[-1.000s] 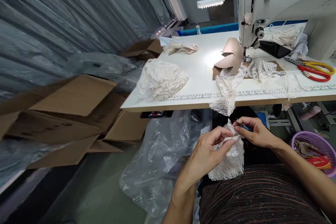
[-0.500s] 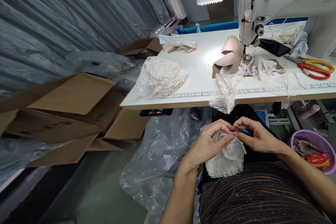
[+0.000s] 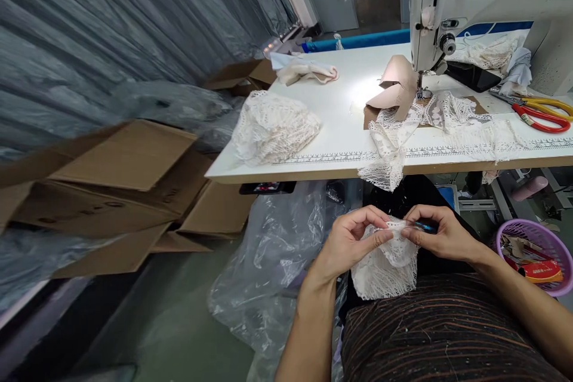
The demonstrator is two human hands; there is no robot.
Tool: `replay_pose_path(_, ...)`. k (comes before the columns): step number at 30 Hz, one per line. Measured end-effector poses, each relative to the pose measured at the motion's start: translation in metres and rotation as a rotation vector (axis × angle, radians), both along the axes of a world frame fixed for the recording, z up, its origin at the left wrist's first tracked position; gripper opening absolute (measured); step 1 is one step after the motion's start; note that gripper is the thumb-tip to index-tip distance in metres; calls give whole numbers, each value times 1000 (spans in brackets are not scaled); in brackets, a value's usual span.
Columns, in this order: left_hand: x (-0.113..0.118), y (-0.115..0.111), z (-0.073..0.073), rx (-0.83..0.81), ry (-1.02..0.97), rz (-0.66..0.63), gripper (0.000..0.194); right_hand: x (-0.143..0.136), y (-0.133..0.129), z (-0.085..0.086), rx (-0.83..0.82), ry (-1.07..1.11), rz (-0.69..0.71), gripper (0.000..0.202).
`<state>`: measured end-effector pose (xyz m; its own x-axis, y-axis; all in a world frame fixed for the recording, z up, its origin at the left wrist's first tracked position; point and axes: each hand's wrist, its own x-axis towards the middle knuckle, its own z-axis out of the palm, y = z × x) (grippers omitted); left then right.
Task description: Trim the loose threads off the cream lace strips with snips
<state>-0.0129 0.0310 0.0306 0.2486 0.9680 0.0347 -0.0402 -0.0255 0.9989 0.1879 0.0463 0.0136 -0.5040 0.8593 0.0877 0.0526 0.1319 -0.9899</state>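
Observation:
Over my lap, my left hand [image 3: 358, 239] pinches the upper edge of a piece of white lace fabric [image 3: 385, 279] between thumb and fingertips. My right hand [image 3: 434, 231] closes on the same lace edge a little to the right. It also holds a small, slim blue-handled tool [image 3: 424, 226] tucked under the fingers. The tool's tip is hidden, so its exact kind cannot be told. A short stretch of lace is spread between the two pinches, and the rest hangs down in folds.
Ahead stands a white table [image 3: 340, 113] with a sewing machine [image 3: 423, 24], a heap of lace [image 3: 275, 128] and red-and-yellow-handled scissors [image 3: 541, 116]. Lace strips [image 3: 387, 149] hang over its edge. Cardboard boxes [image 3: 120, 155] and plastic sheeting [image 3: 268, 262] lie left; a purple basket [image 3: 532, 230] stands right.
My hands have drawn slightly apart, opening a stretch of lace between them. The tool's thin tip, visible before by my left fingertips, no longer shows. The camera view has shifted slightly.

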Motion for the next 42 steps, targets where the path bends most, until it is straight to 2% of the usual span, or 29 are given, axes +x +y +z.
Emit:
replay_pose_path(10,2,0,-1,-55,-67,60,25,-7,2,3,0,39,-143,26)
replay_pose_path(18,5,1,1,-158,-37,93,37,-7,3,0,-48,37,-170,27)
replay_pose_path(28,6,-1,-7,-50,77,161,43,-4,5,-11,-33,47,-237,32)
replay_pose_path(36,8,2,-9,-40,99,224,45,-5,8,-8,9,21,-295,34)
replay_pose_path(42,6,-1,0,-52,40,219,45,-7,8,0,13,31,-297,30)
